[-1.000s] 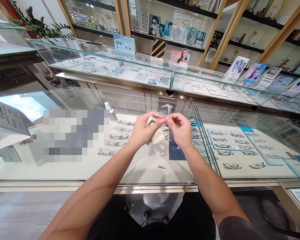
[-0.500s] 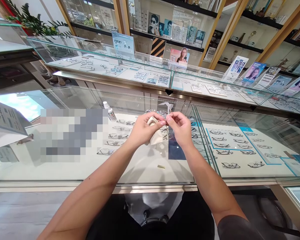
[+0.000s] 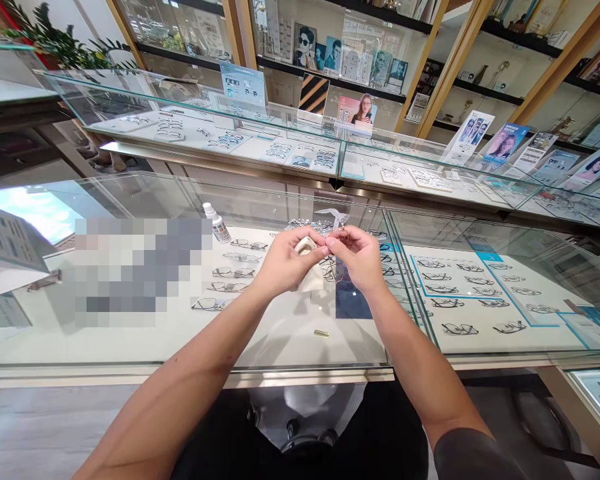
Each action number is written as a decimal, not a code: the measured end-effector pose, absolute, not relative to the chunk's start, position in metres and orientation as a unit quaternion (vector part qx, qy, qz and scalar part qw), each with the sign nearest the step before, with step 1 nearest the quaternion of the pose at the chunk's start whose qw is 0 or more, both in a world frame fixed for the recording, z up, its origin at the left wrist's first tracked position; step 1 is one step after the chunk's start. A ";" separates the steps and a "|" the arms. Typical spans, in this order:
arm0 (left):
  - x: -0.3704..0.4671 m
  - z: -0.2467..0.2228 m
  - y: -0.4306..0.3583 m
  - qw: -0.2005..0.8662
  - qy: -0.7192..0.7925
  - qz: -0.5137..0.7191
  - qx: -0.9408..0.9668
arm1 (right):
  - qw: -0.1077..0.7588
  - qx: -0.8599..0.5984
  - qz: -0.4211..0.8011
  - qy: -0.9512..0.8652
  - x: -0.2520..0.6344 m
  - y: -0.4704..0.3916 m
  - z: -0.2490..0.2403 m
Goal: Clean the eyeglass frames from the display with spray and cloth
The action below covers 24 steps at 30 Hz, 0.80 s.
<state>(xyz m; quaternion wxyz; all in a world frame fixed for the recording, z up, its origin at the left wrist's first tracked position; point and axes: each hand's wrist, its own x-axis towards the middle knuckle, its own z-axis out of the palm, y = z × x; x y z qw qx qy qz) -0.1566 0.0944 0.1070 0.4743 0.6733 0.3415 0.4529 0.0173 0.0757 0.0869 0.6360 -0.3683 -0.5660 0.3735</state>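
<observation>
Over the glass counter [image 3: 267,343], my two hands meet at the fingertips. My left hand [image 3: 285,261] is closed, pinching with thumb and forefinger, and a cream cloth [image 3: 311,280] hangs from it. Opposite, my right hand [image 3: 359,257] is closed on a thin-framed pair of eyeglasses [image 3: 334,271], partly hidden by the fingers. Both hands' fingertips touch at the frame; the exact spot gripped is too small to make out. A dark blue sheet [image 3: 353,300] lies beneath my right hand. Nearer to me is a small gold-coloured bar [image 3: 321,333].
A white bottle [image 3: 217,223] stands left of my hands. Rows of eyeglasses [image 3: 229,287] show under the counter glass on the left, more frames [image 3: 460,329] on the right. A white sign [image 3: 10,240] stands far left. Behind runs another glass display case [image 3: 205,157].
The cloth in my left hand has shifted and hangs more openly below the fingers. My hands stay together at the eyeglasses, with slight finger movement. The view has shifted slightly.
</observation>
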 end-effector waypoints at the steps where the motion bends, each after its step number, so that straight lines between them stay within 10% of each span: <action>1: -0.156 0.108 0.094 0.470 0.342 0.456 0.673 | 0.636 -0.375 0.368 -0.565 0.016 0.075 0.088; 24: -0.154 0.107 0.092 0.457 0.342 0.459 0.681 | 0.651 -0.393 0.403 -0.509 0.010 0.074 0.092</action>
